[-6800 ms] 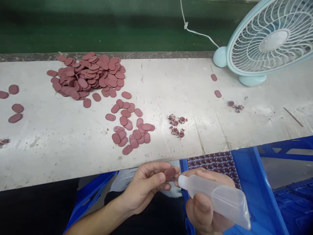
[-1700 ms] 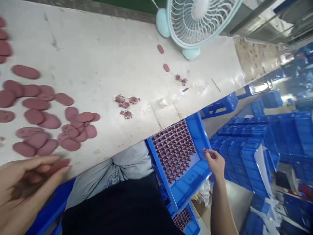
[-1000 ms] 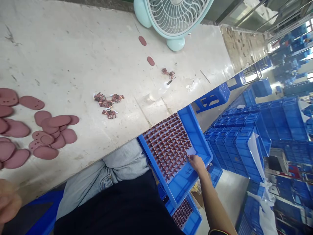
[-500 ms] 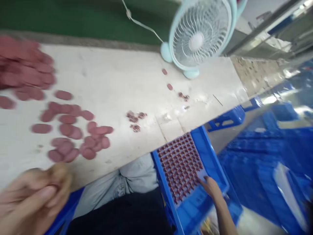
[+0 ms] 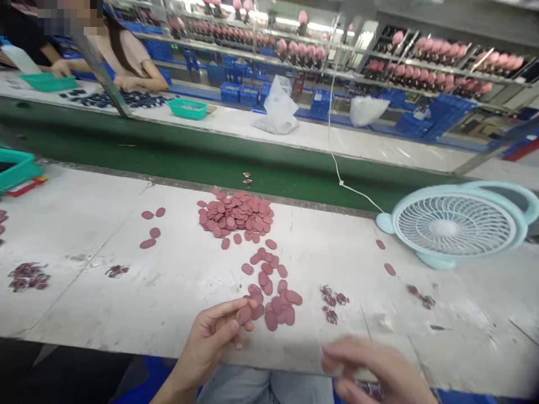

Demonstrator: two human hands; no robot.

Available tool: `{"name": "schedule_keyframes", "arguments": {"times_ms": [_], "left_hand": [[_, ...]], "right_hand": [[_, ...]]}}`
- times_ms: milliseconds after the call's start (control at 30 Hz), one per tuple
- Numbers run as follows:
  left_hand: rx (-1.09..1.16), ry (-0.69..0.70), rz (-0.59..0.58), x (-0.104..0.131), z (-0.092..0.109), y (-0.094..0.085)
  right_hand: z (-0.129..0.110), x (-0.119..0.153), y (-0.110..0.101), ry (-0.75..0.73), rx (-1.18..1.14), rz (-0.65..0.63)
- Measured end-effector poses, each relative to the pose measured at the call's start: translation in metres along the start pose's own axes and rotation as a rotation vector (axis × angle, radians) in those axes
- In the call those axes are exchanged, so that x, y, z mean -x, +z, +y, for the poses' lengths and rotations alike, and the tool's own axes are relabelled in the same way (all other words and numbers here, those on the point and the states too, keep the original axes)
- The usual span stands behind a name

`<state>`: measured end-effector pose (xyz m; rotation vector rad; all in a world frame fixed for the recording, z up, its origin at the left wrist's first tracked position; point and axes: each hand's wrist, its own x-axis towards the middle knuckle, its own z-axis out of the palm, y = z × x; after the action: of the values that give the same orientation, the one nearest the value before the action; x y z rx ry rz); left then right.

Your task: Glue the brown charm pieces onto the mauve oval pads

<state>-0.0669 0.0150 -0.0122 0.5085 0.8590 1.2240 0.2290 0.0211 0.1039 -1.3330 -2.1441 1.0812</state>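
"One disc (image 5: 243, 314), but what does it look like?"

"Flat, oval and dull brownish red, with tiny dark marks on its face. The left hand (image 5: 210, 331) grips it between thumb and fingers, just above the near part of the table (image 5: 177, 314)."

"And the right hand (image 5: 370, 359)?"

"It's blurred, at the near edge, to the right of the other. I can't tell if it holds anything."

"What lies about them?"

"A loose group (image 5: 280, 306) of like pieces just beside the left hand, some overlapping, and a big pile (image 5: 236, 213) farther back. Small brown and white figures (image 5: 334, 303) sit to the right, near a clear bottle (image 5: 385, 322) lying down with a dark tip. The pale blue fan (image 5: 455, 224) stands beyond."

"Any containers?"

"A green basket (image 5: 14, 174) at the left edge has something dark in it. On the far table (image 5: 227, 124) there's a green tray (image 5: 187, 109) with pale contents too small to tell, and another tray (image 5: 50, 82) near a person's hand (image 5: 61, 68). Blue crates (image 5: 248, 95) stand past that."

"Can you read any labels?"

"No, the crates are too small and blurred for that."
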Motion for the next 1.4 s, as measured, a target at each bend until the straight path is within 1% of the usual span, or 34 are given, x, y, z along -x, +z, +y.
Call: {"name": "schedule_keyframes", "arguments": {"times_ms": [33,67,100,133,200,267,300,367,433,500,567,633,733,833,900,933,1000,1100,1167,1267,1333,1400], "left_hand": [[-0.039,0.05,0.03,-0.002,0.002,-0.004],[-0.078,0.093,0.072,-0.005,0.004,-0.007],[-0.108,0.124,0.123,-0.008,0.005,-0.009],[-0.125,0.144,0.177,-0.01,0.006,-0.011],[-0.115,0.163,0.266,-0.014,0.005,-0.011],[-0.082,0.183,0.321,-0.016,0.002,-0.008],[-0.067,0.19,0.336,-0.017,0.001,-0.007],[-0.047,0.195,0.349,-0.019,-0.001,-0.005],[-0.035,0.189,0.353,-0.021,-0.003,-0.006],[-0.023,0.188,0.36,-0.022,-0.004,-0.008],[-0.018,0.185,0.366,-0.023,-0.005,-0.009],[-0.026,0.18,0.371,-0.022,-0.005,-0.01],[-0.051,0.183,0.368,-0.02,-0.001,-0.007],[-0.055,0.192,0.37,-0.017,0.005,-0.004],[-0.067,0.187,0.37,-0.015,0.009,-0.002],[-0.078,0.185,0.368,-0.014,0.011,-0.002],[-0.109,0.184,0.349,-0.013,0.012,-0.003],[-0.146,0.18,0.304,-0.011,0.011,-0.005],[-0.152,0.173,0.303,-0.01,0.009,-0.005],[-0.141,0.168,0.324,-0.009,0.007,-0.006],[-0.114,0.151,0.316,-0.009,0.007,-0.01],[-0.056,0.097,0.311,-0.009,0.007,-0.016]], "right_hand": [[-0.017,-0.043,0.004,0.008,0.032,0.054],[-0.029,-0.086,0.009,0.017,0.078,0.055],[-0.034,-0.129,0.014,0.013,0.164,0.084],[-0.035,-0.17,0.018,-0.02,0.278,0.106],[-0.024,-0.248,0.024,-0.05,0.372,0.125],[-0.009,-0.315,0.027,-0.072,0.471,0.134],[-0.003,-0.344,0.027,-0.083,0.52,0.138],[0.005,-0.391,0.026,-0.098,0.61,0.133],[0.009,-0.423,0.023,-0.095,0.689,0.102],[0.012,-0.443,0.018,-0.067,0.759,0.042],[0.018,-0.452,0.013,-0.025,0.818,-0.026],[0.022,-0.453,0.009,0.018,0.87,-0.071],[0.023,-0.445,0.004,0.07,0.931,-0.075],[0.017,-0.425,-0.003,0.108,0.944,-0.047],[0.013,-0.402,-0.012,0.128,0.922,-0.025],[0.013,-0.387,-0.017,0.141,0.905,-0.021],[0.016,-0.347,-0.028,0.179,0.859,-0.031],[0.026,-0.274,-0.041,0.273,0.768,-0.032],[0.034,-0.224,-0.044,0.326,0.678,0.021],[0.041,-0.158,-0.041,0.317,0.467,0.164],[0.043,-0.116,-0.036,0.263,0.284,0.301],[0.045,-0.072,-0.027,0.221,0.081,0.457]]}}
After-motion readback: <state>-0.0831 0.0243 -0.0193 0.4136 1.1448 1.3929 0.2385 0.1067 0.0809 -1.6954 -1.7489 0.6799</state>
